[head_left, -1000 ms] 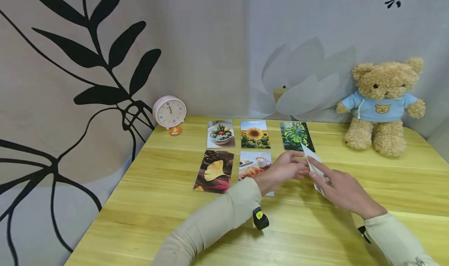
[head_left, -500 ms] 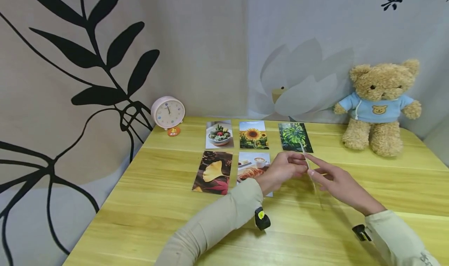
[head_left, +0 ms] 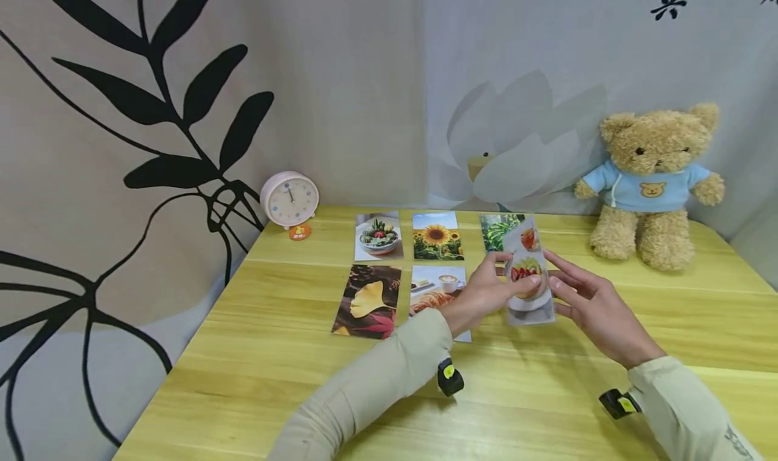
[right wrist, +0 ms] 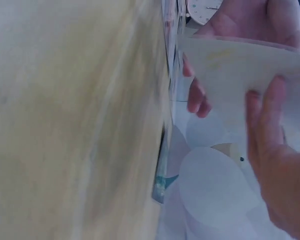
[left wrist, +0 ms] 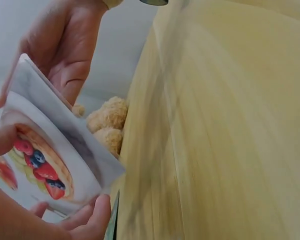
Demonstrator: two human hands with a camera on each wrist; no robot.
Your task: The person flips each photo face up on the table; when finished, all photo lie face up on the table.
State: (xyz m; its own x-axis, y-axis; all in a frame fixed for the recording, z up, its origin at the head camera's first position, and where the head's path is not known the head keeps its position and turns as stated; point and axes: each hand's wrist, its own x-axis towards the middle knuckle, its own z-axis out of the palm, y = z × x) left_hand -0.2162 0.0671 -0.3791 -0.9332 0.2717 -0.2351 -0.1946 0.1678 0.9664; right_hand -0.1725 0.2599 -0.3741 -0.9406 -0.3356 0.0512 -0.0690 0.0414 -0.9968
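Observation:
A photo card of a fruit tart is held upright above the table. My left hand pinches it, thumb across the front and the other fingers behind. In the left wrist view the card shows berries and a marbled edge; whether another lies behind it I cannot tell. My right hand is at its right side; in the right wrist view its nearly straight fingers touch the pale back. Behind the held card lies a green leaf card, partly covered. My left wrist hides part of a croissant and coffee card.
A sunflower card, a card with a bowl of succulents and a yellow leaf card lie on the wooden table. A pink clock and orange disc are back left. A teddy bear stands back right.
The card has turned from edge-on so its picture faces the head camera. My left thumb has come over its front, and my right hand's fingers have shifted to its right side and back.

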